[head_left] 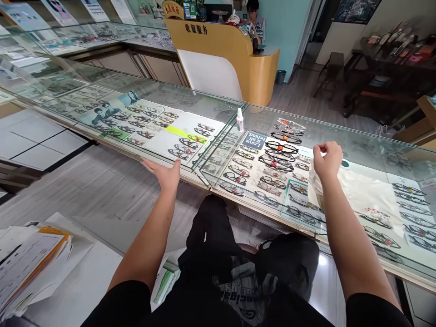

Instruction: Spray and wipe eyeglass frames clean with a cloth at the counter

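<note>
The left hand (165, 175) is open at the glass worktop's (357, 140) edge, apart from the right hand (329, 159). This one curls beside the pale cloth (369, 188); its grip I cannot tell

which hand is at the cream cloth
The right hand, its fingers curled in at the left end of the cream cloth; the left hand is apart from it, spread open at the near edge of the glass counter.
</note>
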Demonstrator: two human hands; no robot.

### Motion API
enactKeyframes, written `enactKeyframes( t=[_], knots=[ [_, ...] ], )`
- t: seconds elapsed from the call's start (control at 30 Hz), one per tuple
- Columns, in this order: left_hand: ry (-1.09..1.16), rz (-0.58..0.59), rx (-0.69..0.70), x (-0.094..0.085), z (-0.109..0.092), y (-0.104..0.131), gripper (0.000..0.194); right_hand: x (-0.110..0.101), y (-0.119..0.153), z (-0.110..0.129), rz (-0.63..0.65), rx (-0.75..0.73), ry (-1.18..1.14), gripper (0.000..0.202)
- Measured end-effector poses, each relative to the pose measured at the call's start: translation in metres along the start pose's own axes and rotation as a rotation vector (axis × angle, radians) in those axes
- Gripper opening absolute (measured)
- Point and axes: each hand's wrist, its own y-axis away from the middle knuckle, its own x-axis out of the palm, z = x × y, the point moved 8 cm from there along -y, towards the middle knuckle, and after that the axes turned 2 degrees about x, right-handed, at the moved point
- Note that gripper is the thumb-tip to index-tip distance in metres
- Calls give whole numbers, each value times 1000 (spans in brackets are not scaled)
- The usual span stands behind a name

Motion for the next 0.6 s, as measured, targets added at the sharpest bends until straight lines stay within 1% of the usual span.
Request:
enactKeyframes(
  t=[0.03,0.07,0.1,0.13,0.17,0.2,0.23,0.27,0.3,0.33,0.37,0.4,0.47,0.53,0.6],
  knots=[
    [-38,-69,108,-4,-25,8,118,0,0,0,-1,-3,5,16],
    [-72,-81,266,-1,-57,19,105,1,-1,0,1,-4,10,16],
    [-70,-29,422,9,-92,33,82,1,-1,-1,4,-3,14,16],
    [-62,130,552,29,-125,48,58,2,-2,-1,7,-1,17,15],
    [-55,300,671,52,-159,65,39,3,-2,-1,11,3,20,15],
    [-64,451,792,75,-190,85,29,3,-2,-2,15,6,22,15],
    [-88,573,916,96,-219,105,26,4,-3,-2,18,10,25,15],
    [-123,665,1028,118,-243,123,26,4,-3,-2,20,12,28,15],
    [-170,745,1128,139,-261,139,25,4,-3,-2,24,12,31,14],
    [-225,806,1208,159,-275,151,24,4,-3,-1,28,10,34,14],
    [-283,840,1269,178,-285,160,23,3,-3,0,31,7,36,14],
    [-339,861,1323,194,-291,167,22,3,-3,0,34,3,37,14],
    [-436,901,1402,222,-295,175,20,3,-2,2,42,-6,38,14],
    [-510,949,1428,240,-293,178,19,5,-2,4,47,-11,38,15],
    [-549,995,1407,248,-289,177,19,7,-2,6,52,-19,37,15]
  ],
)
